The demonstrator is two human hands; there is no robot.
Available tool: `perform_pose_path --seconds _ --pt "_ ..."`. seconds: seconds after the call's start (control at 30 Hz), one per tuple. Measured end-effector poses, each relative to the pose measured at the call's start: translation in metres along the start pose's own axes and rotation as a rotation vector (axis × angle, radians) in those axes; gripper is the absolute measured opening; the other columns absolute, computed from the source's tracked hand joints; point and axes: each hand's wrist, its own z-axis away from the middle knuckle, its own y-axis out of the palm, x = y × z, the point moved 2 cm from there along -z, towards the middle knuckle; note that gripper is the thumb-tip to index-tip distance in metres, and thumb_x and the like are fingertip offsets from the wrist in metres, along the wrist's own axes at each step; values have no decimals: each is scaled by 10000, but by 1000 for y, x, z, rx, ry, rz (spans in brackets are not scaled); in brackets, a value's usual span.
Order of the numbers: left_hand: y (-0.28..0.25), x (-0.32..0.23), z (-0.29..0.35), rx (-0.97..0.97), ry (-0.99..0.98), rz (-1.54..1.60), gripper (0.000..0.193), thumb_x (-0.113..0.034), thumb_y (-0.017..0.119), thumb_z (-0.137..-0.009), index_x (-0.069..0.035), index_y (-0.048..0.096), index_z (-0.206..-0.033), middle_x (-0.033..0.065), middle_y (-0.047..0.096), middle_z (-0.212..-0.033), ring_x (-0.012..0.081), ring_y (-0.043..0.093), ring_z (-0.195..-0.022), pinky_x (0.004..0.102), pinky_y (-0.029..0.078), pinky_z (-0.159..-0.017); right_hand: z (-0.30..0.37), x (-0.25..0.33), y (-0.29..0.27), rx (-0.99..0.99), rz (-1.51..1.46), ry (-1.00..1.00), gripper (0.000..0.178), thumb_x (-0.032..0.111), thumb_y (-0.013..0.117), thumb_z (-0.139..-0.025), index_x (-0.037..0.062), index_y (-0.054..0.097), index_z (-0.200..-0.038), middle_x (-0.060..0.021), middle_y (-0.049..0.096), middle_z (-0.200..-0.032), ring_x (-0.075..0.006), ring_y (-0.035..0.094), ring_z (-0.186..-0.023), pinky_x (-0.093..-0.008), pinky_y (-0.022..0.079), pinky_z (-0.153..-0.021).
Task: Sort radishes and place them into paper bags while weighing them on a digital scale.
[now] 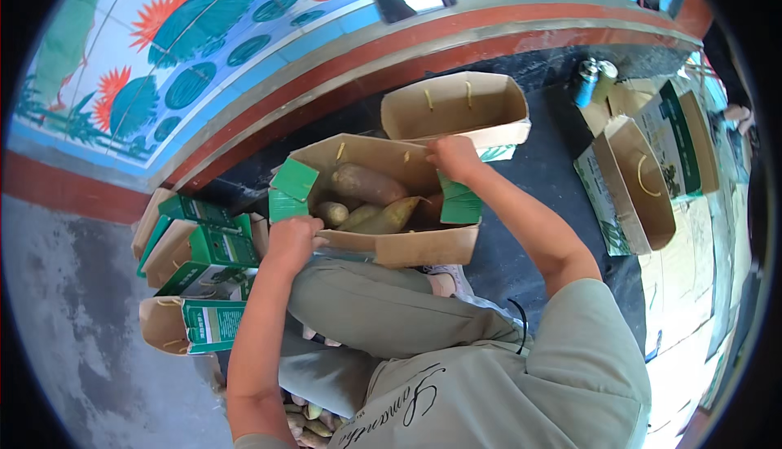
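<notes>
Box: an open brown carton in front of the person, its near wall just beyond the bent legs.
Left hand: at the box's 8 o'clock corner, fingers curled in and gripping the near rim; how tightly, I cannot tell.
Right hand: at the box's 1 o'clock, fingers bent over the far rim and gripping it; the thumb is hard to make out.
Flaps: one green flap at 10 o'clock, another green flap at 3 o'clock, under the right forearm.
Roots: several thick roots lying inside the box, the largest reddish-brown at 12 o'clock, yellowish ones nearer 6 o'clock.
Cords: a yellow cord on the far wall at 11 o'clock.
Second box: an open carton at 1 o'clock, just beyond the right hand, with yellow cords inside.
Green cartons: several green cartons close together at 9 o'clock, beside the box.
Right cartons: open cartons at 3 o'clock, well apart from the box.
Cans: a blue can and a greenish can at 2 o'clock, side by side.
Loose roots: a heap at 6 o'clock, partly hidden by the person's body.
Wall: a painted mural from 10 to 12 o'clock.
</notes>
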Motion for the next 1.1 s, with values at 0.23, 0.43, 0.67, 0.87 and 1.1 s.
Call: perform_pose_path --seconds 0.23,0.43,0.67,0.87,1.1 --pt "3 -125 -44 -79 330 35 213 -218 699 -636 -74 546 -668 87 580 -679 283 591 -695 396 458 -599 119 -92 -72 -98 48 196 166 229 599 -748 70 591 -792 -135 618 -800 -319 598 -808 -424 468 -700" --pt "38 -223 -83 -36 562 141 189 -257 673 -677 -91 584 -696 85 605 -694 278 612 -697 392 480 -605 248 -155 -109 -89 185 468 169 230 599 -741 68 577 -781 -124 607 -813 -318 589 -821 -430 464 -695" --pt "73 -325 -94 12 793 410 89 -148 608 -685 -79 553 -696 117 589 -692 325 594 -700 420 464 -607 395 -205 -128 32 326 810 156 237 605 -740 85 588 -770 -134 613 -775 -325 596 -786 -432 466 -679" --pt "23 -269 -108 -116 531 403 205 -163 669 -672 -73 576 -831 99 605 -818 300 588 -781 387 470 -663 457 -255 -91 101 366 1001 164 214 518 -793 84 619 -788 -159 620 -776 -331 606 -794 -427 474 -707" --pt "-15 -134 -65 -480 13 532 100 -84 653 -727 -26 595 -785 118 603 -780 266 602 -736 326 470 -658 379 -276 -111 -238 295 952 298 260 609 -754 115 582 -1013 -134 591 -1008 -313 562 -960 -409 460 -786"
